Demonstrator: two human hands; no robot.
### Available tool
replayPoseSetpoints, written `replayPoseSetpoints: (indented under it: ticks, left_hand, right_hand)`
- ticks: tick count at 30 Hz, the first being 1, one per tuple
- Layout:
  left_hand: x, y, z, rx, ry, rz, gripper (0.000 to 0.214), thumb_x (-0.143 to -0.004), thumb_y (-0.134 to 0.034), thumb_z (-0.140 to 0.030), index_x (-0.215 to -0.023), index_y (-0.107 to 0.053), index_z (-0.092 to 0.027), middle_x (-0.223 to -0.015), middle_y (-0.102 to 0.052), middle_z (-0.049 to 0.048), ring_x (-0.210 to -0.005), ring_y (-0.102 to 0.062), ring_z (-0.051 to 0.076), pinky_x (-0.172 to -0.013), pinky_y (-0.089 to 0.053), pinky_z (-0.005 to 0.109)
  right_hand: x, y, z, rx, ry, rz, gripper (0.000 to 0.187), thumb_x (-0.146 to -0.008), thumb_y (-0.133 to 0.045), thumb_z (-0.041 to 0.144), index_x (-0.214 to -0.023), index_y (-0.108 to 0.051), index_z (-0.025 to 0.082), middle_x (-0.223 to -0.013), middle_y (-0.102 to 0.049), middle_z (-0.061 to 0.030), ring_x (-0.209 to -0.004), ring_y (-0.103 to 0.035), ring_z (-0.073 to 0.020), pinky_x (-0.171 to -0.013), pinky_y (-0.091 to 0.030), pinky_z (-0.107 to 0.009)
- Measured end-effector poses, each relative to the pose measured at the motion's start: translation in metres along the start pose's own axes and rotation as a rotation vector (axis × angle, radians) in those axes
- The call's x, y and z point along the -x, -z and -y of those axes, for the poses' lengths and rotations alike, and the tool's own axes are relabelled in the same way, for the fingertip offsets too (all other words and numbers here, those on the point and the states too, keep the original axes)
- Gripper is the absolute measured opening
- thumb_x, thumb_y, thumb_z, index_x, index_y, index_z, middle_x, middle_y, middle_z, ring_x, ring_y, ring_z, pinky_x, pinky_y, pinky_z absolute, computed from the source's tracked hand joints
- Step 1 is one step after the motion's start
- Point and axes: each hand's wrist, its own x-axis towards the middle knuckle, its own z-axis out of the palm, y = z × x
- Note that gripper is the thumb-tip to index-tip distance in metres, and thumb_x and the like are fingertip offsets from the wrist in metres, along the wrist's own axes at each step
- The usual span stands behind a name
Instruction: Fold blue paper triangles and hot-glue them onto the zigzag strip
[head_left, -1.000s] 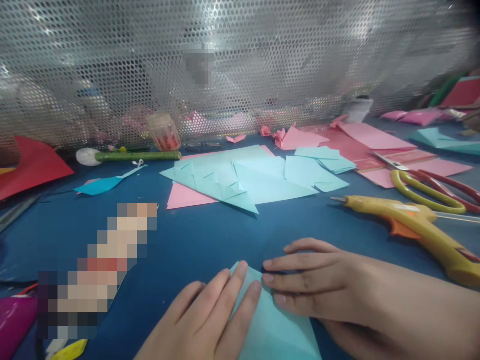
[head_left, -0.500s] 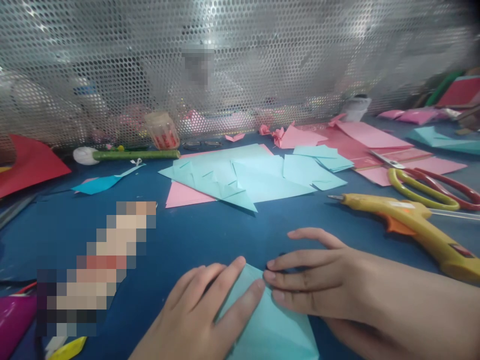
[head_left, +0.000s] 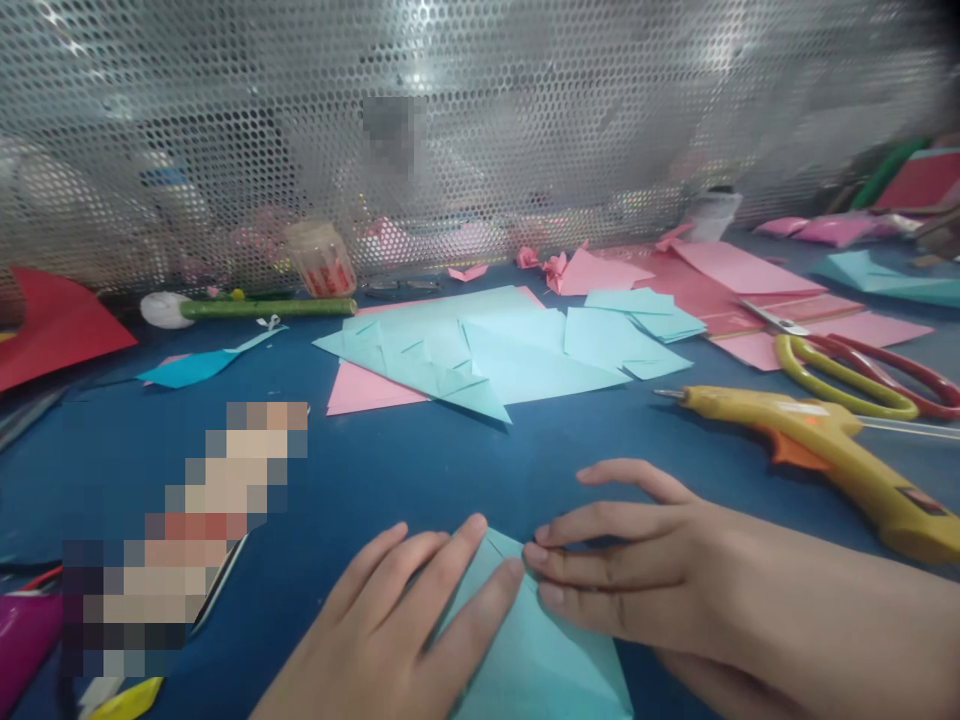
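Observation:
A folded sheet of light blue paper [head_left: 551, 660] lies on the blue table at the front, its pointed corner facing away from me. My left hand [head_left: 409, 610] rests over its left side, fingers stretched, with the index fingertip near the corner and the thumb on the paper. From the right, my right hand [head_left: 637, 555] reaches in with its fingers extended, the tips touching the right edge close to that corner. The lower end of the paper runs out of view.
Behind my hands lie blue sheets [head_left: 420, 340] over pink paper [head_left: 367, 390]. To the right are a yellow glue gun [head_left: 810, 440] and scissors [head_left: 844, 375]. A jar [head_left: 322, 260] and a green stem [head_left: 270, 308] sit by the perforated metal screen [head_left: 480, 130]. A pixelated object [head_left: 202, 530] is at left.
Both hands keep almost the same place on the blue paper. My left little finger is slightly more spread. The whole view has shifted a little.

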Motion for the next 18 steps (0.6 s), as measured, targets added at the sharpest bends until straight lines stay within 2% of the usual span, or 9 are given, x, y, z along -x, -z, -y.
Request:
replayPoseSetpoints:
  ticks: [3,6,9,14,18]
  left_hand:
    - [-0.001,0.005,0.005,0.033,-0.059,0.005,0.06,-0.101,-0.041,-0.036,-0.155,-0.035,-0.012,-0.153,-0.053,0.0013,-0.124,-0.054,0.022,-0.105,-0.045,0.038]
    - [-0.005,0.007,0.005,0.031,0.008,-0.022,0.05,-0.101,-0.037,-0.019,-0.15,-0.044,-0.018,-0.148,-0.058,-0.0049,-0.121,-0.056,0.018,-0.108,-0.041,0.034]
    - [-0.007,0.005,0.001,0.046,0.065,-0.066,0.053,-0.098,-0.033,-0.007,-0.147,-0.048,-0.021,-0.144,-0.061,-0.0068,-0.117,-0.058,0.016,-0.111,-0.038,0.033]
    - [-0.006,-0.005,-0.001,0.123,0.068,0.0,0.051,-0.101,-0.034,-0.024,-0.151,-0.044,-0.018,-0.143,-0.063,0.0019,-0.11,-0.062,0.022,-0.105,-0.049,0.043]
    - [-0.005,-0.004,-0.001,0.164,0.091,0.012,0.052,-0.102,-0.041,-0.035,-0.152,-0.045,-0.021,-0.137,-0.067,0.0046,-0.108,-0.064,0.024,-0.104,-0.05,0.043]
  right_hand:
    - [0.0,0.0,0.0,-0.015,-0.016,0.005,0.05,-0.092,-0.051,0.008,-0.136,-0.058,0.033,-0.138,-0.068,0.0083,-0.135,-0.053,-0.008,-0.122,0.002,-0.022]
    - [0.0,0.002,0.0,-0.014,-0.031,0.008,0.05,-0.092,-0.05,0.006,-0.132,-0.061,0.033,-0.137,-0.069,0.0078,-0.135,-0.054,-0.0098,-0.124,-0.004,-0.027]
    - [-0.001,0.004,0.002,-0.018,-0.031,0.0,0.045,-0.093,-0.049,0.006,-0.126,-0.065,0.032,-0.133,-0.071,0.0062,-0.13,-0.059,-0.0125,-0.125,-0.014,-0.034]
    - [-0.005,0.006,0.005,0.024,-0.002,-0.017,0.046,-0.089,-0.048,0.004,-0.124,-0.07,0.025,-0.127,-0.075,0.0011,-0.124,-0.064,-0.0174,-0.12,-0.03,-0.038]
    - [-0.009,0.005,0.006,0.087,0.043,-0.068,0.047,-0.088,-0.048,0.005,-0.126,-0.071,0.02,-0.13,-0.073,-0.0048,-0.131,-0.061,-0.0218,-0.112,-0.044,-0.039]
